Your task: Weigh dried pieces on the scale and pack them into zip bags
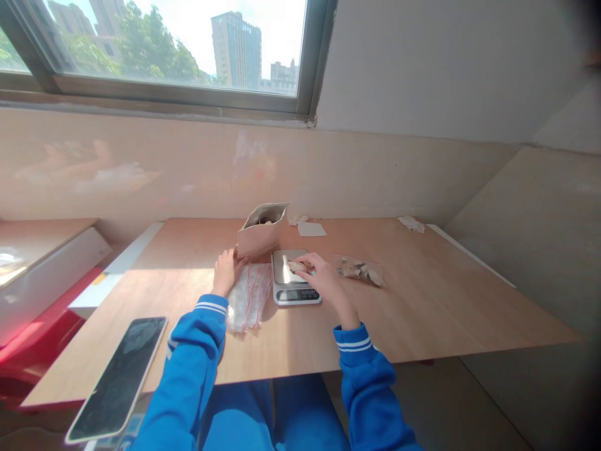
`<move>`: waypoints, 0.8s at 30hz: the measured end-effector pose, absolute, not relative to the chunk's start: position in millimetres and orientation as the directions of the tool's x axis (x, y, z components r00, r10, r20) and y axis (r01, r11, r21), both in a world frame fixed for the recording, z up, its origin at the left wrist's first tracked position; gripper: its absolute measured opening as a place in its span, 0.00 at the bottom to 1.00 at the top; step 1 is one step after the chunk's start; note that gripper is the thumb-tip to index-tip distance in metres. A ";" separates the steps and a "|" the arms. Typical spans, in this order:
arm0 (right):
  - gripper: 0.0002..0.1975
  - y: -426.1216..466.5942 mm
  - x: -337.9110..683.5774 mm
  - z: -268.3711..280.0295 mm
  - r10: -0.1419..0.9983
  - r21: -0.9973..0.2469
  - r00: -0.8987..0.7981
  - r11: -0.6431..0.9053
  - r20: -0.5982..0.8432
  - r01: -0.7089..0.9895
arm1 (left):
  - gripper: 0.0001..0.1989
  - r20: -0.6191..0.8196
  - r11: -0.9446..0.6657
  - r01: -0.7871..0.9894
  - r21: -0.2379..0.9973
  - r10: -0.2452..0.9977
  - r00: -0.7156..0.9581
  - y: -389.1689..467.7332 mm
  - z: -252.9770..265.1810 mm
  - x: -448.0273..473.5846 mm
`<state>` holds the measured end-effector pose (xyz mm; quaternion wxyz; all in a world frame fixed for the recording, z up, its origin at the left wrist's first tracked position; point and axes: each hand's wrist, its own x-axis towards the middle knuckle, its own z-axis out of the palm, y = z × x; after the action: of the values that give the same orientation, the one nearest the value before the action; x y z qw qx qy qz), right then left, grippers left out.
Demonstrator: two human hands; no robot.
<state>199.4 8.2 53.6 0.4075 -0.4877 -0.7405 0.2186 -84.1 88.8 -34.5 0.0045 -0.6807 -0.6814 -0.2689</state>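
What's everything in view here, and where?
Window: one, grey frame, upper left
Table: one, brown, centre
Scale: one, silver-white, centre
Clear bags: several, red edges, left of scale
Paper bag: one, tan, behind clear bags
Filled bag: one, clear, brownish contents, right of scale
Card: one, white, behind scale
Scraps: few, whitish, far edge
Held item: count unclear, pale, over scale
Phone: one, black, near left
Seat: count unclear, red, left
Trousers: one, blue, bottom
Sleeves: two, blue, bottom
Left hand: one, beside paper bag
Right hand: one, over scale

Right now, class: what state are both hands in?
Left hand: at the paper bag; grip unclear.
Right hand: holding pale pieces at the scale.
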 end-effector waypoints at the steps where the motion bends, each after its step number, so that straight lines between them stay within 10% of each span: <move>1: 0.10 10.7 196.0 45.4 0.899 -0.697 -0.201 0.431 0.390 0.574 | 0.21 0.360 -0.058 0.932 0.358 0.929 -0.081 90.2 -35.3 -84.4; 11: 0.14 23.2 167.0 9.0 0.836 -0.436 -0.264 0.490 0.481 0.755 | 0.19 0.288 -0.038 0.934 0.356 0.955 -0.071 93.4 -31.5 -86.5; 24: 0.18 21.3 201.0 6.9 0.844 -0.734 0.049 0.433 0.534 0.524 | 0.19 0.249 0.014 0.948 0.319 0.964 -0.098 89.0 -26.4 -94.8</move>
<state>201.0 21.3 6.9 0.5152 -0.5091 -0.6717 0.1556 -94.8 89.0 -26.4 -0.0194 -0.6712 -0.7118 -0.2060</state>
